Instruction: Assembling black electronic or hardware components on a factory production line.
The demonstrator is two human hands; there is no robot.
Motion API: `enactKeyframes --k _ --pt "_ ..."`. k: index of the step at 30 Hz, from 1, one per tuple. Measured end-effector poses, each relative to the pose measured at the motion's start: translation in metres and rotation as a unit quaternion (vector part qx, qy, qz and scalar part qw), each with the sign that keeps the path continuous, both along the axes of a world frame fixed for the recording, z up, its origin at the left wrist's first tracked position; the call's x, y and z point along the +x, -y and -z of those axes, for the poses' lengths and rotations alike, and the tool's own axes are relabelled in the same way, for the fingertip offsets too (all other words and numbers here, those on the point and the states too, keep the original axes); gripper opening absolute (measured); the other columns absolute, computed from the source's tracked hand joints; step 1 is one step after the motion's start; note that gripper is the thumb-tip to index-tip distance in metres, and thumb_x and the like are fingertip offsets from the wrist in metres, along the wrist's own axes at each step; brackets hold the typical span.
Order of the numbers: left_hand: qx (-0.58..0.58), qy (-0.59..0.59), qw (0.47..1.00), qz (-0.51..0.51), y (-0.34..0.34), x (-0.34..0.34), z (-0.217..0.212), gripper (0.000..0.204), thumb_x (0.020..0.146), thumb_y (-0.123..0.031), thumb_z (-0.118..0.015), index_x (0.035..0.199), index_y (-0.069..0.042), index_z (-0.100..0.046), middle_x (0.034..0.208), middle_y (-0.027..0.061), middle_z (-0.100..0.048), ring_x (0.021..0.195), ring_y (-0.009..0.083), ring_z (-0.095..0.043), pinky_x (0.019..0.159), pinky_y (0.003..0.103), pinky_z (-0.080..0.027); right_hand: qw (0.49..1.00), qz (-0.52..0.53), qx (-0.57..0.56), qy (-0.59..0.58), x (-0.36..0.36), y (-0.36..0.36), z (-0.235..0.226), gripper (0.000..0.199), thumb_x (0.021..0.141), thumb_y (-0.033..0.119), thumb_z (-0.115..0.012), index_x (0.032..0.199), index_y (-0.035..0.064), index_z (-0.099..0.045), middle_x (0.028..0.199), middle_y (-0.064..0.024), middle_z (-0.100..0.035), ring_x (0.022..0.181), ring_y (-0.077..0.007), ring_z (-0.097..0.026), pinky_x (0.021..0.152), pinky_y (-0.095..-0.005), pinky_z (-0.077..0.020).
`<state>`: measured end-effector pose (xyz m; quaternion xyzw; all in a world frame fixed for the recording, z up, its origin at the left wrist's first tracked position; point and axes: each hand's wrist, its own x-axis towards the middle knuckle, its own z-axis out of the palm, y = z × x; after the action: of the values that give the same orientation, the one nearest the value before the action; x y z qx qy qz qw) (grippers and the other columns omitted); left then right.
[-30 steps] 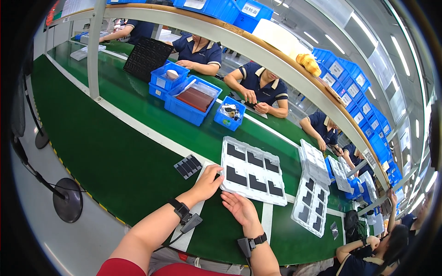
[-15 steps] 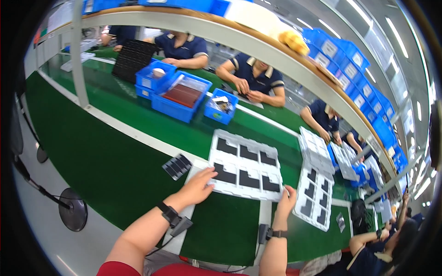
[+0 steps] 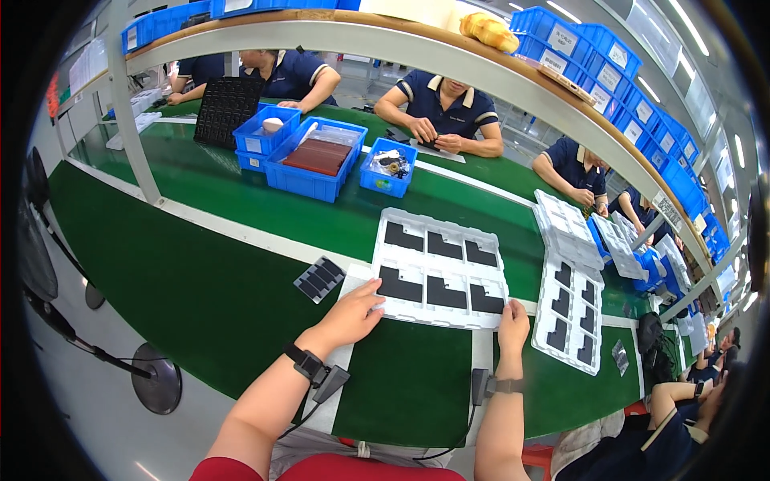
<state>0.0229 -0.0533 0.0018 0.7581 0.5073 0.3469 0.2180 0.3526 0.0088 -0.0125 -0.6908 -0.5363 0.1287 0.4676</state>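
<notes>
Long green workbench [image 3: 200,264], overhead shelf [image 3: 417,48] w/ blue bins [image 3: 609,56], ceiling strip lights [image 3: 690,88]

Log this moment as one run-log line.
left hand: on white tray near-left edge | right hand: on near-right corner | tray: dark parts | surface: green bench
</notes>
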Motion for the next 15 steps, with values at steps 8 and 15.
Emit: enactKeyframes --k 8,15 --pt "-0.003 0.0 1.0 -0.007 0.002 0.004 0.006 0.031 0.078 -0.017 -0.058 0.105 -0.005 -0.05 0.132 0.0314 -0.025 0.125 0.0416 -0.023 0.103 0.045 -0.02 0.996 0.037 -0.016 0.079 0.008 0.0 0.009 0.023 0.076 0.009 -0.054 0.094 -0.0044 -0.06 0.09 -0.0179 -0.058 0.083 -0.0291 -0.056 0.075 -0.0363 -0.0442" --pt "-0.125 0.401 0.902 0.102 -0.005 0.005 0.0 0.06 0.08 -0.005 -0.052 0.133 -0.009 -0.024 0.14 0.0202 -0.015 0.134 0.0302 -0.005 0.104 0.037 -0.016 0.998 -0.017 0.007 -0.066 0.012 -0.006 0.014 0.034 0.08 0.007 -0.051 0.111 -0.0079 -0.051 0.107 -0.021 -0.057 0.099 -0.0259 -0.056 0.087 -0.0315 -0.0413"
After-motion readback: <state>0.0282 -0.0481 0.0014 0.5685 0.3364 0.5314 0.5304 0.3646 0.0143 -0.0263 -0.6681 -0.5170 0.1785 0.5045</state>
